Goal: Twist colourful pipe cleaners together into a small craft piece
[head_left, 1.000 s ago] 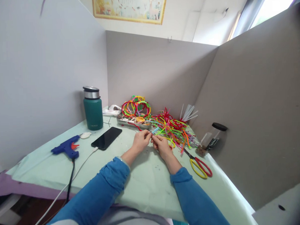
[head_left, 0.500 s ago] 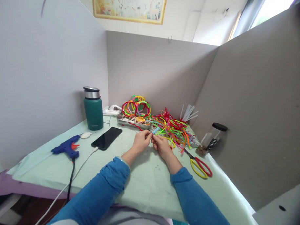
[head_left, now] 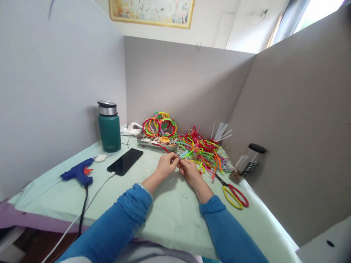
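Nearest me, my left hand (head_left: pixel 167 164) and right hand (head_left: pixel 191 173) meet over the table (head_left: pixel 178 212), fingertips bunched together. A light-blue piece (head_left: pixel 184 154) pokes out just past them — I can't tell which grip, if either, is clenched on it. To the right lie scissors (head_left: pixel 227 185), blades toward a heap of coloured pipe cleaners (head_left: pixel 203 147). Farther back — a metal tray (head_left: pixel 148 144) with fuzzy rings (head_left: pixel 159 127) above it.

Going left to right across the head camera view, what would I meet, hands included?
Blue glue gun with an orange-red trigger, dark green bottle with a silver-coloured band, bare left hand, bare right hand, scissors with yellow and red loop handles.
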A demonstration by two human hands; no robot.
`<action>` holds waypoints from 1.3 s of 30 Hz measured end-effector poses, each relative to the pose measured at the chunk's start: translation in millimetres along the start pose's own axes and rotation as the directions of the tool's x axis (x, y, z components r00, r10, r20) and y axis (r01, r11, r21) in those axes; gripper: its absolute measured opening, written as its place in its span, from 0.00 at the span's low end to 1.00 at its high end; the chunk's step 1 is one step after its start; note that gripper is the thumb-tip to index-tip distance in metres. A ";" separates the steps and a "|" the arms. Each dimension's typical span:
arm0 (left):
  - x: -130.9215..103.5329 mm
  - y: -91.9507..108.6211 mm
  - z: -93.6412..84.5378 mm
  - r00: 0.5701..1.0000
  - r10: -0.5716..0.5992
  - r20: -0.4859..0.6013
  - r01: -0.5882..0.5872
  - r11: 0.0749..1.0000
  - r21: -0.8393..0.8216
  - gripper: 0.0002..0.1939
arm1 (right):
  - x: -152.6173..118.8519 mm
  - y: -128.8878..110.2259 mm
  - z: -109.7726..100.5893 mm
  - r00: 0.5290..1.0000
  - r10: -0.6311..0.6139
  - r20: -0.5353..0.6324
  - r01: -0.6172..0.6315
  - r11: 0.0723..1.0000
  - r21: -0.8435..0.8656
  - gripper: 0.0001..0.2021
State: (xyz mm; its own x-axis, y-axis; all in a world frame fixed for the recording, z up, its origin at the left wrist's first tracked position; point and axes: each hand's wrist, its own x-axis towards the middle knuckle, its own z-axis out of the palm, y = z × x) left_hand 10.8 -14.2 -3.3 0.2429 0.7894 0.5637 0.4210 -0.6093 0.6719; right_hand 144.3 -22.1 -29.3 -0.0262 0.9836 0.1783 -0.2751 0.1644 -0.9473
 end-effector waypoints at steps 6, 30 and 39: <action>-0.3 0.7 -0.2 1.000 0.003 0.005 -0.003 1.000 -0.027 0.10 | -0.3 -1.1 -0.1 1.000 0.016 -0.008 -0.016 0.999 0.045 0.10; -0.7 -1.0 1.3 0.999 0.039 0.038 -0.038 0.999 -0.028 0.11 | 2.3 2.9 -3.1 1.000 0.030 -0.002 -0.030 0.998 0.064 0.09; -1.3 0.6 -0.4 0.998 0.039 0.048 -0.038 0.999 -0.015 0.12 | 2.0 2.8 -3.6 1.000 0.029 -0.007 -0.029 0.998 0.061 0.07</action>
State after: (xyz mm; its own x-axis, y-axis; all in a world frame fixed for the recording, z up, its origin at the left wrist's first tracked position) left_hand 10.4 -15.6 -3.4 0.3008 0.7677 0.5658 0.3984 -0.6402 0.6569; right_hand 147.0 -19.4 -32.5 -0.0279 0.9884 0.1490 -0.3323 0.1314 -0.9340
